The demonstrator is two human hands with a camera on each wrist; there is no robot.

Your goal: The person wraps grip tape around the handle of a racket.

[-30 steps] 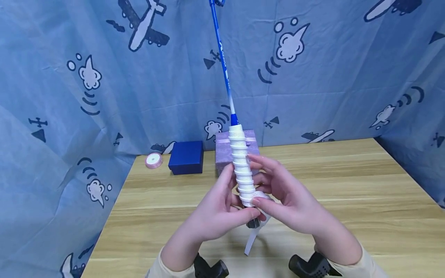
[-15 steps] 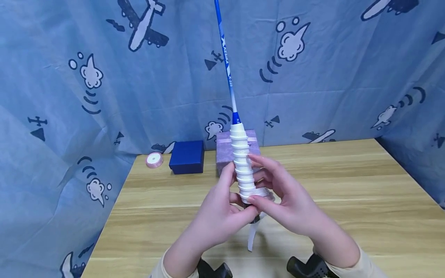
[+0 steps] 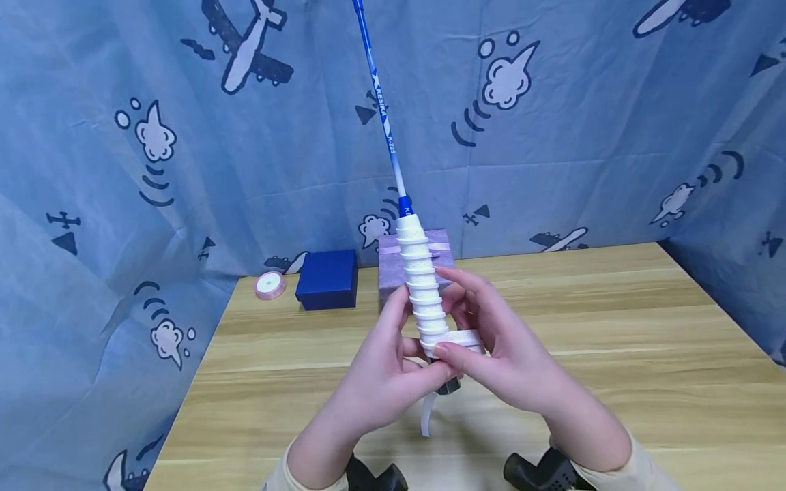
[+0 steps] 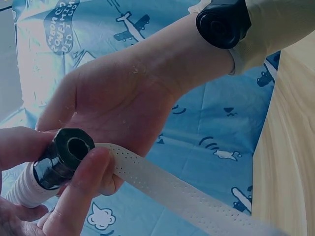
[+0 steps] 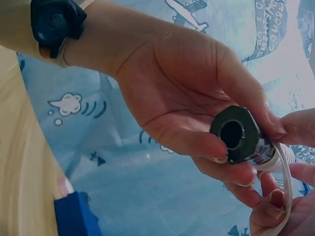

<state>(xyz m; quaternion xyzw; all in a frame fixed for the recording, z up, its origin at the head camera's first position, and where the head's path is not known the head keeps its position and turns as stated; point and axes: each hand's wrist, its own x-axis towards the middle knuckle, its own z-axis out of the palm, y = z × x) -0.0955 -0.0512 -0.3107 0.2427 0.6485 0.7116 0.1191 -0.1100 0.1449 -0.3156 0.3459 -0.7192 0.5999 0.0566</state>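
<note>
A badminton racket with a blue and white shaft [image 3: 382,102] stands nearly upright in both hands, its head out of view. White grip tape [image 3: 421,279] spirals in raised ridges around its handle. Below the wrap shows the bare dark handle end [image 5: 235,135]. My left hand [image 3: 387,375] curls round the lower handle, with thumb and fingers on the dark part. On the other side my right hand [image 3: 510,348] pinches the tape where its loose perforated strip [image 4: 172,189] leaves the handle, thumb at the lowest turn. A free tail [image 3: 427,416] of tape hangs beneath.
Behind the hands, a purple ribboned box [image 3: 389,262], a dark blue box [image 3: 327,279] and a pink ribbon roll [image 3: 270,286] stand along the back of the wooden table [image 3: 614,341]. A blue patterned curtain [image 3: 307,170] hangs behind.
The racket has turned about its length, bringing the shaft lettering into view, and its top leans further left. The loose tape now runs straighter to the right hand; the tail has swung left.
</note>
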